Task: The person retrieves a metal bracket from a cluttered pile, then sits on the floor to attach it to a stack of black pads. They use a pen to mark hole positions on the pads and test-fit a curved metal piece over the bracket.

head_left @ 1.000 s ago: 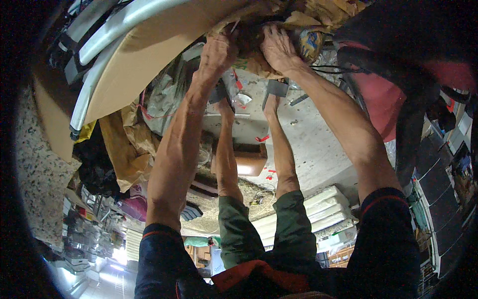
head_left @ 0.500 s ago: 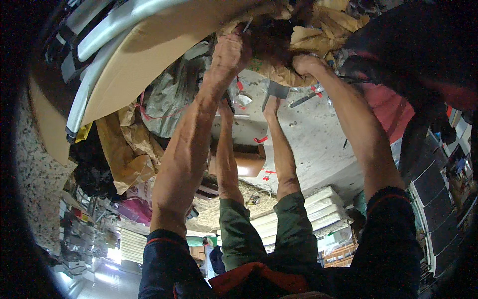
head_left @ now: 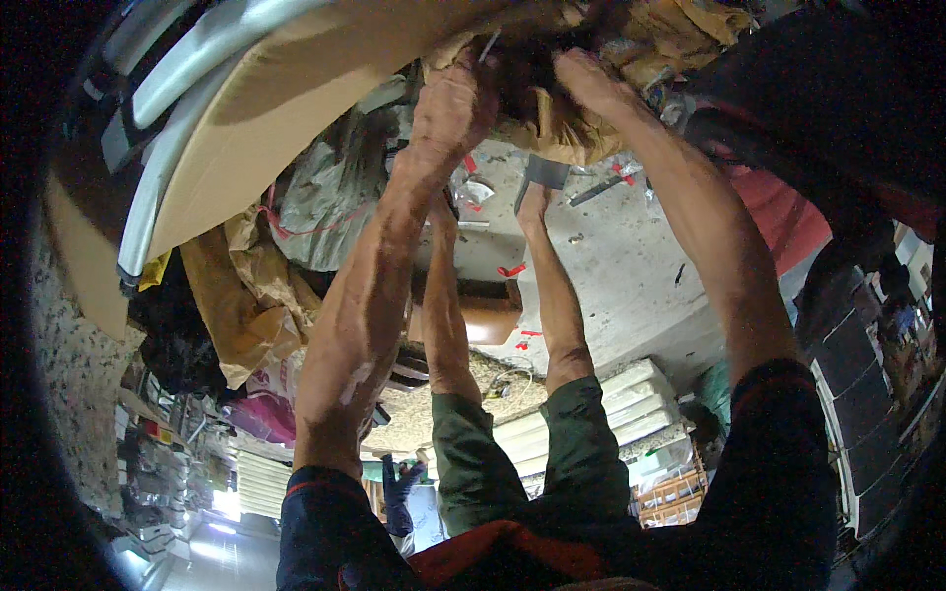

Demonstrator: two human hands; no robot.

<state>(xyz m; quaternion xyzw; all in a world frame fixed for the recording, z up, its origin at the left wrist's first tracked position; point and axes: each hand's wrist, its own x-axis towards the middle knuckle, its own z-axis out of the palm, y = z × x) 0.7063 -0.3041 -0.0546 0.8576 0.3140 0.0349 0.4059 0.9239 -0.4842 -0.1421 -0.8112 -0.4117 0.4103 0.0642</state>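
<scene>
My left hand [head_left: 455, 110] is closed in a fist at the top middle, and the tip of a slim grey metal rod [head_left: 490, 45] sticks up from it. What the rod belongs to is hidden by the fingers. To its right, my right hand [head_left: 591, 83] has its fingers curled into dark shadow, and what they hold cannot be made out. Between and below the hands hangs crumpled brown paper [head_left: 564, 136] around dark material. More brown paper [head_left: 680, 39] lies beyond the right hand.
A large cardboard sheet [head_left: 296, 108] and silvery padded tubes [head_left: 153, 167] stand at the left. A grey plastic bag [head_left: 330, 212] and brown paper [head_left: 236, 305] lie below them. Red scraps [head_left: 512, 271] dot the concrete floor [head_left: 621, 266]. A red cloth-like piece [head_left: 778, 222] hangs at the right.
My right hand has moved up and left, from the edge of the brown paper into the dark area. The paper beneath it has shifted and folded. My left hand stays closed around the rod.
</scene>
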